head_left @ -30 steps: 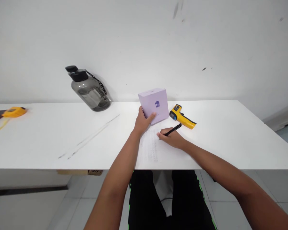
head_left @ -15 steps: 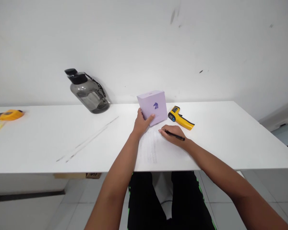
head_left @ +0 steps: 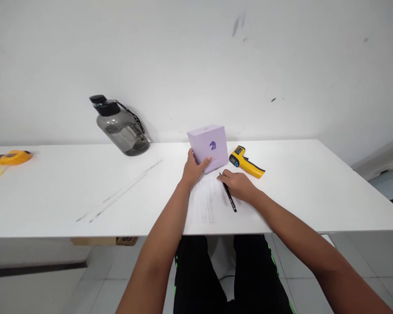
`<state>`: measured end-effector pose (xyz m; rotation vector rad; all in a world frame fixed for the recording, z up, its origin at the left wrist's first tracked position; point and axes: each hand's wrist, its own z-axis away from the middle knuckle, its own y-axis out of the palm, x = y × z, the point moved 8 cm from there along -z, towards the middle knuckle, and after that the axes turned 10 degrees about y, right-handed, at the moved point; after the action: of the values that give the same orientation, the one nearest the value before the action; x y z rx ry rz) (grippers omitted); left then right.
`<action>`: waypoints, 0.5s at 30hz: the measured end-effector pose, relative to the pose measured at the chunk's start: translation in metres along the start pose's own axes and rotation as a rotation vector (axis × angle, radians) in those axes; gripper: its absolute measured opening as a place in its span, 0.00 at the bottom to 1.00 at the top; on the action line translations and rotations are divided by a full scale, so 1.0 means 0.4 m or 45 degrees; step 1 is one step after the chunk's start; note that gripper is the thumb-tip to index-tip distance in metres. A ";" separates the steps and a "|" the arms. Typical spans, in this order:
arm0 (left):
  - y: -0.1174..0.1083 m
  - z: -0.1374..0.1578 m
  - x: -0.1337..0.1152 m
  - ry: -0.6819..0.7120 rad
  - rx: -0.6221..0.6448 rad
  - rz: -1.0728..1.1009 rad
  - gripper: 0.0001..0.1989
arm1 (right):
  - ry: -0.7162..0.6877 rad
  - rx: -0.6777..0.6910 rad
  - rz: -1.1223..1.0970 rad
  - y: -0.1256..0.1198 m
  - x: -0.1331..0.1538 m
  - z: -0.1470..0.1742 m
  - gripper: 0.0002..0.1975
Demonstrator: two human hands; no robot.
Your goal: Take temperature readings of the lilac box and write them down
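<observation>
My left hand [head_left: 194, 169] grips the lower left part of a light purple box [head_left: 208, 146], thumb across its front face beside a dark horse-head print. The box stands tilted on the table. In my right hand [head_left: 237, 183] is a black pen [head_left: 229, 198], pinched between the fingers with its far end pointing down toward me. Below both hands lies a white sheet of paper [head_left: 201, 205] with faint rows of marks. Just right of the box rests a yellow and black infrared thermometer [head_left: 247, 162], close to my right hand.
A grey transparent water bottle [head_left: 122, 128] with a black cap stands at the back left by the wall. Farther left, a yellow tape measure [head_left: 15, 157] lies on the white table [head_left: 314, 192]. Dark scuff lines mark the tabletop left of my arm.
The pen has swung in my right hand: its far end pointed rightward and now points down toward the table's front edge. My left hand and the box have stayed in place.
</observation>
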<state>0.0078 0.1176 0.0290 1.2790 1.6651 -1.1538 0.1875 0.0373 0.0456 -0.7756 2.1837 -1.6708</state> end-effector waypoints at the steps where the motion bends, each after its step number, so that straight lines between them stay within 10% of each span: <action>1: 0.000 0.000 -0.001 -0.002 0.005 -0.003 0.41 | 0.012 0.019 0.011 0.001 0.002 -0.001 0.21; 9: -0.002 -0.001 0.003 -0.012 -0.007 -0.012 0.42 | 0.103 0.171 -0.001 0.014 0.000 0.002 0.26; 15: -0.002 -0.004 -0.002 0.016 -0.009 0.004 0.44 | 0.365 -0.093 -0.084 -0.043 -0.108 -0.024 0.24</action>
<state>0.0072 0.1188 0.0305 1.2862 1.6739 -1.1391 0.2218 0.0666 0.0606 -0.6672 2.4467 -1.8429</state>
